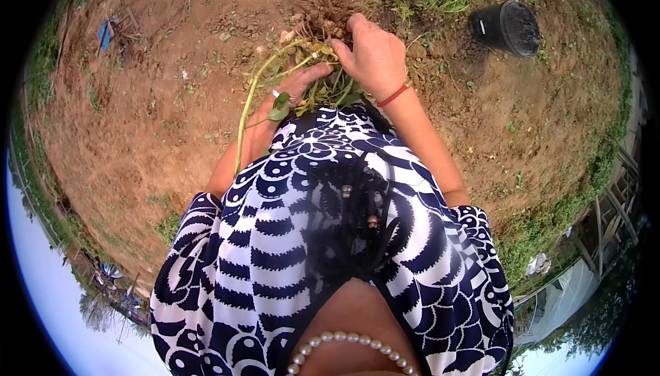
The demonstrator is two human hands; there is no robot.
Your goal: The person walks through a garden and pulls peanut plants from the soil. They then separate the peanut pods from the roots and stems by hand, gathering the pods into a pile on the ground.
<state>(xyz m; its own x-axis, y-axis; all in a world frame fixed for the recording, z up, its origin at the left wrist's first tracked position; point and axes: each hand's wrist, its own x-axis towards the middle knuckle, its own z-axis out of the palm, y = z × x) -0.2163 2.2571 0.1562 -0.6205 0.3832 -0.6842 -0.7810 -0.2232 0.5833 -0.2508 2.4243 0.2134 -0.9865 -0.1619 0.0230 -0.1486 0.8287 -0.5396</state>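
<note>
You are standing on a bare dirt field [137,122], with grass patches at the far edge and a black pot [507,28] lying on its side well apart to your right. You are holding an uprooted plant [309,67] in front of your patterned dress [323,238], roots and pale pods pointing away from you, green stems trailing back toward your body. Your right hand [375,53], a red band at its wrist, is closing over the root clump from above, fingers curled around it. Your left hand [299,82] is cupping the stems from below, thumb pressing on them, gripping the plant.

Risk, as judged: the stems are thin, so pulling hard at the roots could snap them or drop pods into the dirt. One long stem [244,125] is hanging loose at your left and could catch.
</note>
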